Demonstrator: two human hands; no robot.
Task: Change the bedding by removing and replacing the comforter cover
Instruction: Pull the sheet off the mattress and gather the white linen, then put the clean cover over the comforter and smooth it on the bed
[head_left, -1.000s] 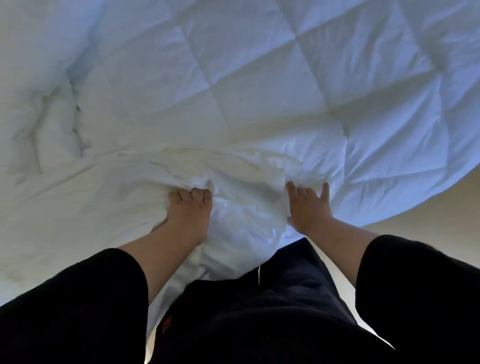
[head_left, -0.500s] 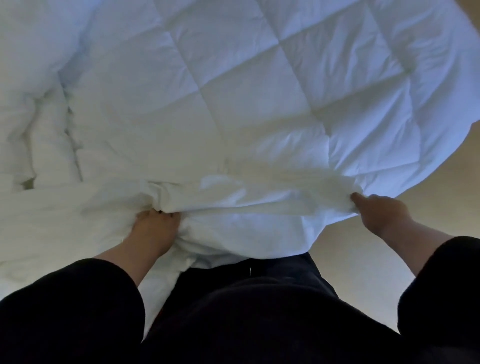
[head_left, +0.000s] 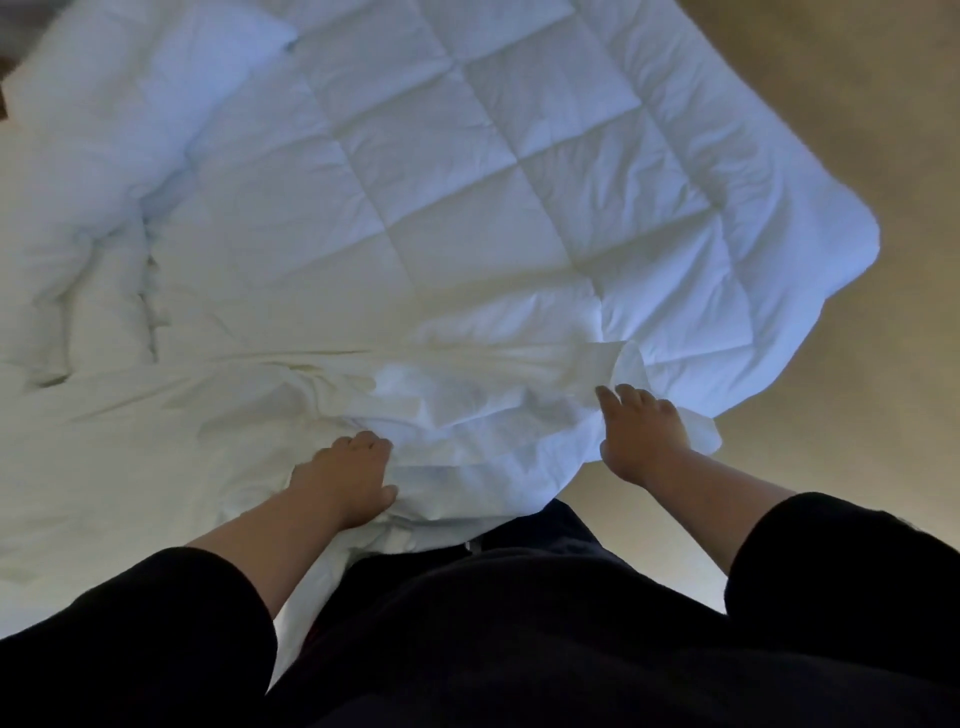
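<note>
A white quilted comforter (head_left: 467, 171) lies spread over the bed, one rounded corner hanging over the edge at the right. A smoother white cover (head_left: 156, 431) is bunched along the near edge, and its folded rim (head_left: 618, 364) stands up by my right hand. My left hand (head_left: 348, 475) grips the bunched fabric at the near edge, fingers curled into it. My right hand (head_left: 641, 431) lies on the fabric beside the folded rim, fingers reaching forward; I cannot see whether it pinches anything.
Beige carpet (head_left: 841, 130) runs along the right side of the bed and in front of it. My dark sleeves and trousers (head_left: 519, 623) fill the bottom of the view. A crumpled part of the comforter (head_left: 93, 249) lies at the far left.
The view has swung left, showing more carpet. My right hand moved in from the outstretched cover edge to the folded rim. My left hand shifted right along the bunched fabric.
</note>
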